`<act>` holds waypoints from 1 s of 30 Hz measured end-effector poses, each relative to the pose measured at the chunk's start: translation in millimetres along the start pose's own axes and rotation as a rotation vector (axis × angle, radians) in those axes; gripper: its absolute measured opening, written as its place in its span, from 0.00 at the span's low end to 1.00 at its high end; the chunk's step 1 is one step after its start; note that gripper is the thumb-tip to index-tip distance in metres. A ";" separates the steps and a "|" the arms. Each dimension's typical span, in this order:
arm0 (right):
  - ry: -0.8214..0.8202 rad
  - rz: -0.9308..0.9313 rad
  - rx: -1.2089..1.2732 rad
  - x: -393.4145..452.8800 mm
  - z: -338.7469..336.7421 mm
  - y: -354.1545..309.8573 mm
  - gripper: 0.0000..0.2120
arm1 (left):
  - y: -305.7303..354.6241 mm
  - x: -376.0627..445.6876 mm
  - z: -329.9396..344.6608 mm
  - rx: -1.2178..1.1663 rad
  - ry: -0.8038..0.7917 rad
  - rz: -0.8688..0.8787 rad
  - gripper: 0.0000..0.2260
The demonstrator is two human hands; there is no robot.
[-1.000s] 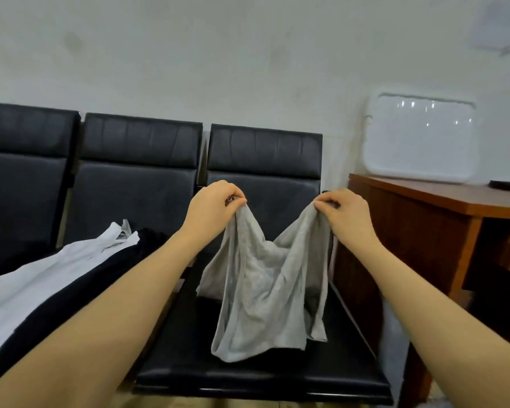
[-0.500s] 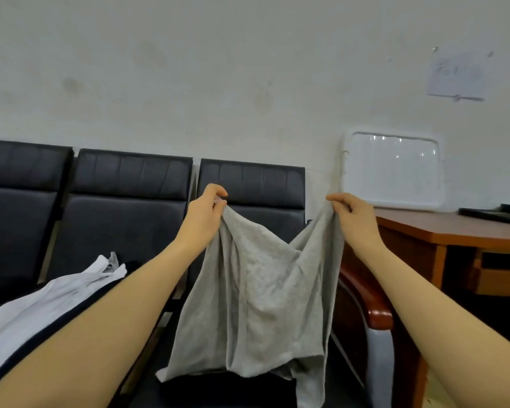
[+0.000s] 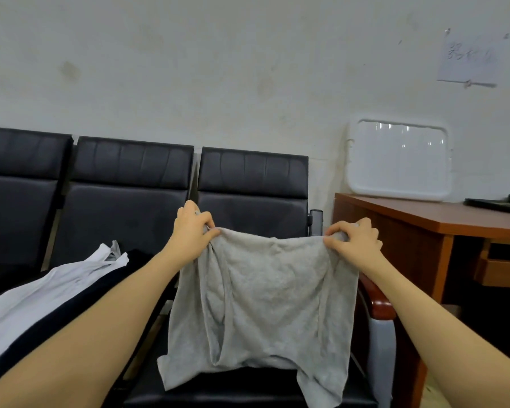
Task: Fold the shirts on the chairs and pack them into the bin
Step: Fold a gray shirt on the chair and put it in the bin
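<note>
The person stands before a row of black padded leatherette chairs (image 3: 248, 184) and holds a light grey knit cotton shirt (image 3: 265, 295) up by its top edge. The left hand (image 3: 193, 228) pinches one corner between thumb and curled fingers; the right hand (image 3: 355, 240) pinches the other, so the cloth hangs spread between them over the rightmost seat. Its lower hem and short sleeves drape onto the seat cushion, rumpled and uneven.

On the next chair to the left lie a white shirt (image 3: 42, 298) and a black garment (image 3: 80, 304), overlapping and not yet folded. A white plastic bin lid or tray (image 3: 398, 160) leans against the wall on the brown wooden tabletop (image 3: 454, 219); I cannot see an open bin from here.

The trouble I would watch for: the grip sits only at the very edge, so a brisk shake could pull a corner free and drop the shirt. The sleeves are bunched below, and laying it down like this would likely trap creases in the fold. The hem could also slide off the seat's front.
</note>
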State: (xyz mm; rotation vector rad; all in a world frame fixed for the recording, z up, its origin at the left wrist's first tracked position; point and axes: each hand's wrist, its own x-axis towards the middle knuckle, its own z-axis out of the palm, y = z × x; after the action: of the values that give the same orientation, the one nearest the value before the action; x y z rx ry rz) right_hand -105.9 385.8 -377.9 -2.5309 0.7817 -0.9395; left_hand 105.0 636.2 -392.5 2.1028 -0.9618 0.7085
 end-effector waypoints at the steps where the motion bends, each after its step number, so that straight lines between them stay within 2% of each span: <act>1: 0.002 0.005 -0.022 -1.0 2.3 2.1 0.07 | -1.7 -2.0 2.9 -0.048 0.075 -0.039 0.07; 3: 0.008 0.024 -0.071 -2.1 6.1 4.5 0.10 | -4.6 -6.3 8.0 -0.109 0.168 -0.105 0.07; 7: 0.027 0.051 -0.112 -2.8 10.9 3.9 0.16 | -9.0 -11.7 13.9 -0.107 0.218 -0.153 0.08; 15: 0.226 -0.051 -0.054 -3.5 12.7 -1.0 0.08 | -2.1 -10.7 7.8 -0.040 0.246 -0.165 0.07; 19: 0.283 -0.126 0.026 -8.0 10.9 -4.1 0.07 | -1.6 -13.8 5.5 0.006 0.261 -0.113 0.06; 25: 0.299 -0.151 0.136 -20.7 -4.5 -6.8 0.07 | 8.8 -21.1 -7.9 -0.091 0.344 -0.093 0.05; 30: 0.389 -0.148 0.295 -32.6 -25.7 -22.8 0.07 | 28.8 -24.1 -23.8 -0.131 0.420 -0.042 0.04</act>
State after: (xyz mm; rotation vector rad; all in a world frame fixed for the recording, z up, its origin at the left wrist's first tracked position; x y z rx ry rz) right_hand -135.3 420.4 -364.5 -2.1999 0.5108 -1.5050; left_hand 63.8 651.0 -384.5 1.7581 -0.7074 0.9879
